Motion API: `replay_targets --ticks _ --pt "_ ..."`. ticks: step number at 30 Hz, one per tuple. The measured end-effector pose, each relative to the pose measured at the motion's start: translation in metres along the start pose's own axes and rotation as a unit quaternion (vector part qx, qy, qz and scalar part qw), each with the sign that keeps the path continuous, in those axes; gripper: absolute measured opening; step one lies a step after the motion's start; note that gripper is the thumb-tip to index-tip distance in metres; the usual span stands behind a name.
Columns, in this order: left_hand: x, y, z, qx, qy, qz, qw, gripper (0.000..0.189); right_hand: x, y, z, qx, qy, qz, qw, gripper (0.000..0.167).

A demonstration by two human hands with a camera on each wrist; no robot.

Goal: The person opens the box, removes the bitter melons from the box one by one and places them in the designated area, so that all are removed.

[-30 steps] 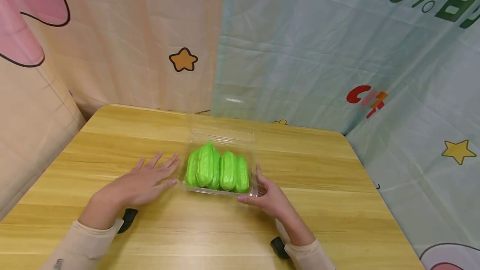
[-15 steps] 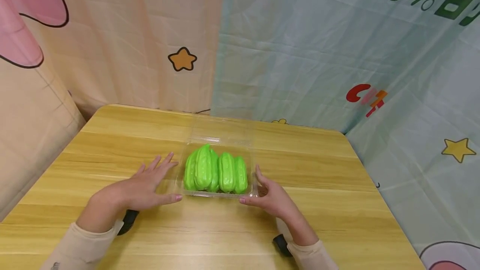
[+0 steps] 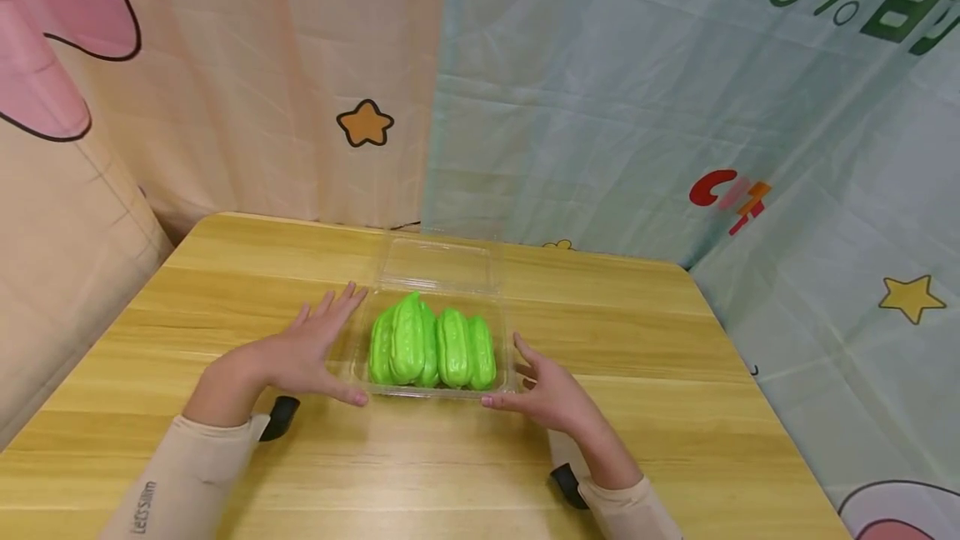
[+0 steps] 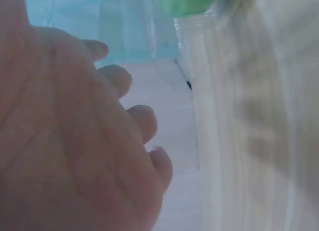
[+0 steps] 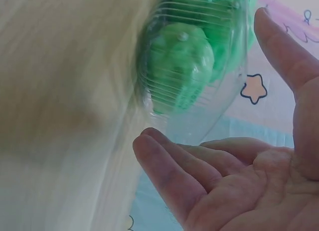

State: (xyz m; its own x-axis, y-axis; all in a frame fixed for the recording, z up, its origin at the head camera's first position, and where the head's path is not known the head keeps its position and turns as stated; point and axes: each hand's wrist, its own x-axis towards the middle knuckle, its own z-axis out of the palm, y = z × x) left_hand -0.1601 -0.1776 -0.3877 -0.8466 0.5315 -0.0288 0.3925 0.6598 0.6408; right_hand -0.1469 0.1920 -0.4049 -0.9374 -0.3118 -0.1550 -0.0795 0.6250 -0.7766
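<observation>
A clear plastic clamshell box [image 3: 435, 392] sits mid-table, its lid [image 3: 438, 263] tipped back toward the far edge. Inside stand several bright green, bumpy, elongated pieces [image 3: 408, 344] resembling bitter melons, packed side by side. My left hand [image 3: 303, 357] is at the box's left side, fingers spread and thumb near the front left corner. In the left wrist view, the left palm [image 4: 75, 126] fills much of the picture. On the opposite side is my right hand [image 3: 547, 394], its thumb by the front right corner. The right wrist view shows that hand's fingers extended beside the ribbed box wall [image 5: 189, 76].
The box stands on a wood-grain table [image 3: 420, 473]. Printed curtains [image 3: 570, 123] hang behind the table and along both sides. Dark straps or devices [image 3: 279, 418] are at both wrists, below the sleeves.
The lid has dropped further back toward the table. My left hand has shifted slightly right and forward, its fingers spreading wider. The right hand stays almost in place.
</observation>
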Motion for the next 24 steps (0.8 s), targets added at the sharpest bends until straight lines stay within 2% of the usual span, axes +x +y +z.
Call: replay_targets --ticks 4,9,13,17,21,24 --pt "0.013 -0.009 -0.002 -0.031 -0.002 0.022 0.9993 0.141 0.001 -0.002 -0.003 0.005 0.006 -0.001 1.0000 0.112" --pt "0.024 -0.021 0.003 -0.058 -0.002 0.038 0.9976 0.144 0.001 -0.006 -0.011 0.009 0.019 0.005 0.9998 0.111" --pt "0.029 -0.026 0.009 -0.049 0.000 0.050 0.9976 0.144 0.001 -0.012 -0.017 0.022 0.032 0.014 0.9991 0.110" --pt "0.033 -0.028 0.013 -0.036 0.005 0.052 0.9980 0.145 0.005 -0.022 -0.021 0.012 0.045 0.014 0.9988 0.110" --pt "0.034 -0.027 0.014 -0.018 0.011 0.044 0.9988 0.147 0.010 -0.036 -0.023 0.008 0.056 0.007 0.9984 0.109" --pt "0.032 -0.027 0.015 -0.010 0.004 0.029 0.9995 0.149 0.014 -0.046 -0.023 0.013 0.057 0.003 0.9983 0.108"
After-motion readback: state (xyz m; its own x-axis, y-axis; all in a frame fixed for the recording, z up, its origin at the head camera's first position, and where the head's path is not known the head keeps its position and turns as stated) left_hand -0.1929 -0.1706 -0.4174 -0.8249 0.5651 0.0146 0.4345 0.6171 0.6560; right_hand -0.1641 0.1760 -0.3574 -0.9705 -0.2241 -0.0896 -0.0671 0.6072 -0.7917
